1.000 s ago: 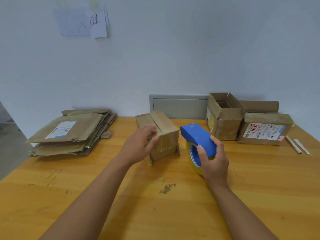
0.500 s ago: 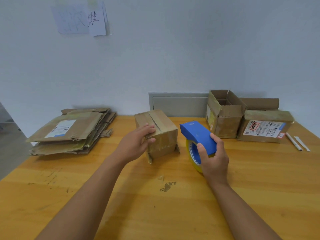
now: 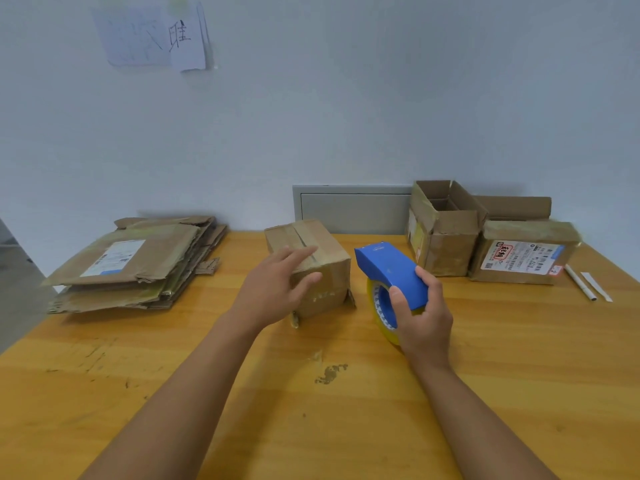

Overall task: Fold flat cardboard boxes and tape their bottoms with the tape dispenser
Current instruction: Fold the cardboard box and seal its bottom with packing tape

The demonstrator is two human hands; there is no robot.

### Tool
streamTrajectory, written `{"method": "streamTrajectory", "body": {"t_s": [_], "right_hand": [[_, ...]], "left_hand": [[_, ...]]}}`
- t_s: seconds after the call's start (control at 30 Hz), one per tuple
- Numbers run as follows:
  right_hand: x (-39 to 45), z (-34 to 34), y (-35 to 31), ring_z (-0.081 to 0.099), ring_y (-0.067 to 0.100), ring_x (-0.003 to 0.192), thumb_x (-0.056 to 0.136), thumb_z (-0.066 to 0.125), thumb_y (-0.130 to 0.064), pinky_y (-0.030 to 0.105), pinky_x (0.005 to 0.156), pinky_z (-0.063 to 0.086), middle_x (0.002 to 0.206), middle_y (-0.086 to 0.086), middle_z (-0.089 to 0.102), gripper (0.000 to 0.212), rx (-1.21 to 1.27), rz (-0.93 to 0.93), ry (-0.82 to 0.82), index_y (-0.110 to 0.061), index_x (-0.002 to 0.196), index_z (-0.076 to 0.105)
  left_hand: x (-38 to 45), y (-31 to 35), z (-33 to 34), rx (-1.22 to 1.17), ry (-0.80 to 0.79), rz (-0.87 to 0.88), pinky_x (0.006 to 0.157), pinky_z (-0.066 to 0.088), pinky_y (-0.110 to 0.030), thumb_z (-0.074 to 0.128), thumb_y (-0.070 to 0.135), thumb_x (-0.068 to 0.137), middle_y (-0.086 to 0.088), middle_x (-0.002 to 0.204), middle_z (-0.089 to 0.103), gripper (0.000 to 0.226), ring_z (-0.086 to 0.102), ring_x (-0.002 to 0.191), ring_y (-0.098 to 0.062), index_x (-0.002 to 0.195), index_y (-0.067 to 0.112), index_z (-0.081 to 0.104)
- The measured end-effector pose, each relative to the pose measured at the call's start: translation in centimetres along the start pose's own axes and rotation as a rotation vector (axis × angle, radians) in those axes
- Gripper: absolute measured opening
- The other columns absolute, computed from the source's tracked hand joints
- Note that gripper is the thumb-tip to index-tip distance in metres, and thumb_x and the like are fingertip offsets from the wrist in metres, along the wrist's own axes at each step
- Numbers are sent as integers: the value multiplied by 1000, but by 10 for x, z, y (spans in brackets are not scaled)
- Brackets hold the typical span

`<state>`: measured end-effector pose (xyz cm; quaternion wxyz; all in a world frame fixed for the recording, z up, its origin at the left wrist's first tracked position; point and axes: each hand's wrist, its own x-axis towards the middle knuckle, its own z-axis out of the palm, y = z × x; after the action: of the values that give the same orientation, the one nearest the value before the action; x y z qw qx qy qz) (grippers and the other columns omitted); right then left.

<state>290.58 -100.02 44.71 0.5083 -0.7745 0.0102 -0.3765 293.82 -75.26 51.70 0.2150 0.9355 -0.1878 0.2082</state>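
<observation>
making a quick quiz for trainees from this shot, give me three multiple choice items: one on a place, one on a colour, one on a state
1. Where is the stack of flat boxes on the table?
A. far left
B. far right
C. near edge, centre

2. What colour is the body of the tape dispenser?
A. red
B. blue
C. black

3. What is the right hand doing?
A. lying flat on the table
B. gripping the tape dispenser
C. holding a pen

Answers:
1 A: the stack lies at the table's left end.
2 B: its cover is blue, over a yellow roll.
3 B: thumb and fingers curl round the cover, while the left hand rests on the small closed box.
</observation>
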Motion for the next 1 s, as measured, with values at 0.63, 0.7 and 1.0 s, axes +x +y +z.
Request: {"method": "streamTrajectory", "body": {"t_s": [0.63, 0.7, 1.0], "right_hand": [[-1, -2, 0, 58, 16, 96, 86, 57, -52, 25, 70, 50, 116, -5, 55, 59, -11, -1, -15, -22, 136, 49], [-1, -1, 0, 58, 17, 98, 86, 59, -49, 28, 72, 52, 118, -3, 56, 58, -14, 5, -14, -21, 136, 50], [-1, -1, 0, 59, 17, 99, 87, 59, -48, 28, 71, 53, 120, -3, 57, 56, -17, 3, -12, -22, 136, 49]], "left_hand": [[35, 42, 35, 279, 126, 35, 76, 39, -31, 48, 40, 102, 4, 107, 65, 29, 57, 97, -21, 101, 20, 69], [35, 42, 36, 271, 147, 33, 73, 40, -30, 50, 43, 100, 4, 103, 64, 29, 57, 94, -20, 98, 20, 68], [35, 51, 42, 379, 137, -12, 81, 46, -35, 53, 58, 93, 0, 110, 62, 42, 58, 99, -23, 105, 18, 60]]}}
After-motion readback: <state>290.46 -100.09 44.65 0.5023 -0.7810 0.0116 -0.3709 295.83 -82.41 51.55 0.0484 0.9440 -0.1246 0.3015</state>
